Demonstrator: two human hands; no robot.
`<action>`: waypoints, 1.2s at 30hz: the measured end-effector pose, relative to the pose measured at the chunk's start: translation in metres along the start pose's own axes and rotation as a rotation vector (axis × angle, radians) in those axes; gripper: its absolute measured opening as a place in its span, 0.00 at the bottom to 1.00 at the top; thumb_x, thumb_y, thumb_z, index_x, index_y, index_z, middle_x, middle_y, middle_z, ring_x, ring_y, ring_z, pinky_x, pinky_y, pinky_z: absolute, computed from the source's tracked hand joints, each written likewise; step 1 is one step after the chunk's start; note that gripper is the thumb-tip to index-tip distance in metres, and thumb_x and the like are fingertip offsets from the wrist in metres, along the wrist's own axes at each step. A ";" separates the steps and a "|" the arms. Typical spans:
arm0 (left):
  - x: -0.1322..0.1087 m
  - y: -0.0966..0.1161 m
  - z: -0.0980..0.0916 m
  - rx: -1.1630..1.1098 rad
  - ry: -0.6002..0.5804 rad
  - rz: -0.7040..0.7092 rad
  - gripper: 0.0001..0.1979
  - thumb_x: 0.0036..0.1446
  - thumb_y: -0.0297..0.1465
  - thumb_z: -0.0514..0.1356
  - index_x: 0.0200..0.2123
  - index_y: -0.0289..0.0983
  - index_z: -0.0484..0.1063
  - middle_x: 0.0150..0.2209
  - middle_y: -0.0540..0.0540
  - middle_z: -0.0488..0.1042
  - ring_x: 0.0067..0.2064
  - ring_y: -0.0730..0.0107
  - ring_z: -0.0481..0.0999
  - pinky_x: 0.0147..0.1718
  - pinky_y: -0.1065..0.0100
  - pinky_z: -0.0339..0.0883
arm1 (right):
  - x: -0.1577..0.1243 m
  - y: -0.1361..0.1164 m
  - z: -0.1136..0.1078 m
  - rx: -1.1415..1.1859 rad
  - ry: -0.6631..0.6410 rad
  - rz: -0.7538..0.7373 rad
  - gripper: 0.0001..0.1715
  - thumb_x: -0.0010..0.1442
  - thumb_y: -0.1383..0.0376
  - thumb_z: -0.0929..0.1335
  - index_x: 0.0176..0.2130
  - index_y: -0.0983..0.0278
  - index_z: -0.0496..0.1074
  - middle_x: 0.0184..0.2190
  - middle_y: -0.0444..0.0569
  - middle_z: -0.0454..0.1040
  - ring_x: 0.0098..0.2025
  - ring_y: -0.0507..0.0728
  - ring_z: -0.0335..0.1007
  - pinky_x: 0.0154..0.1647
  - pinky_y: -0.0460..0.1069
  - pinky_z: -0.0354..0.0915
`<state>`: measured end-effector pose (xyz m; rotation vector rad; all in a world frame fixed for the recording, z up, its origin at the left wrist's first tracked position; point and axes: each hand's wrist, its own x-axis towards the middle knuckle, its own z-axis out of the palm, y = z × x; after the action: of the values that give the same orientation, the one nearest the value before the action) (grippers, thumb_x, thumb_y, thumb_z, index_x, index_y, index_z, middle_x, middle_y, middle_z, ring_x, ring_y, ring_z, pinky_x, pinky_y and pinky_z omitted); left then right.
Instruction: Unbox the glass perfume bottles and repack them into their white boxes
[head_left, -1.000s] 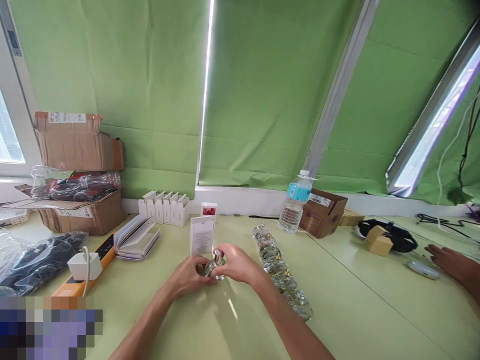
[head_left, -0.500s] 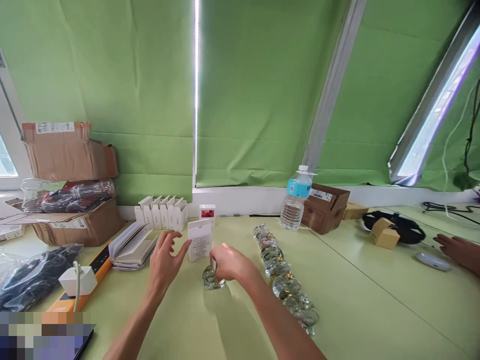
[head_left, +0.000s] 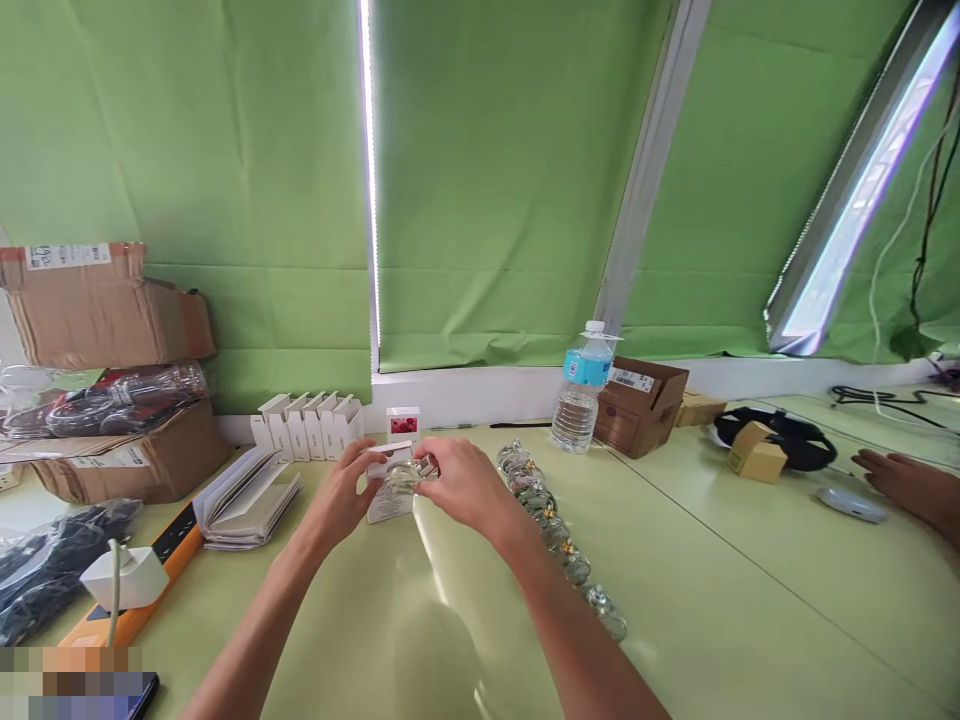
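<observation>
A small clear glass bottle is up off the table, in front of a standing white carton. My right hand pinches the bottle at its right end, near the neck. At the bottle's other end, my left hand curves its thumb and fingers round the glass; their exact contact is partly hidden. The carton's top flap shows just above the bottle. To the right of my right hand runs a row of similar glass bottles, partly covered by my forearm.
Several white cartons stand at the back left, beside a stack of flat cartons. A water bottle and a brown box stand behind the glass row. Another person's hand rests near a mouse at right.
My right hand has lifted the glass bottle off the table, up to the carton. My left hand has moved in from beside the carton to the bottle. The view has shifted slightly right.
</observation>
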<state>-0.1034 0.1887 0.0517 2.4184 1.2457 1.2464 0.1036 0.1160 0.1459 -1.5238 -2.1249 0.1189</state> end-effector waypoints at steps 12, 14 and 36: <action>-0.002 0.017 -0.002 -0.185 -0.122 -0.059 0.09 0.57 0.32 0.59 0.40 0.42 0.77 0.45 0.45 0.72 0.44 0.62 0.74 0.45 0.60 0.70 | 0.004 0.007 -0.006 0.073 0.170 -0.048 0.13 0.55 0.68 0.70 0.42 0.59 0.73 0.35 0.43 0.75 0.34 0.52 0.66 0.32 0.45 0.54; -0.004 0.021 0.001 -0.198 -0.121 -0.040 0.07 0.58 0.32 0.59 0.36 0.43 0.78 0.47 0.45 0.72 0.45 0.61 0.74 0.46 0.61 0.69 | 0.004 0.007 -0.005 0.105 0.185 -0.068 0.14 0.54 0.69 0.69 0.42 0.59 0.73 0.36 0.42 0.75 0.34 0.51 0.66 0.32 0.45 0.54; -0.013 0.025 0.005 -0.428 -0.138 -0.180 0.14 0.53 0.38 0.64 0.39 0.41 0.64 0.42 0.48 0.76 0.46 0.63 0.77 0.45 0.58 0.75 | 0.002 0.003 0.021 0.060 -0.091 -0.069 0.19 0.52 0.75 0.66 0.42 0.60 0.71 0.34 0.43 0.72 0.31 0.51 0.63 0.27 0.44 0.49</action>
<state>-0.0882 0.1640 0.0519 2.0041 1.0090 1.1348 0.0967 0.1232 0.1275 -1.4341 -2.2217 0.2299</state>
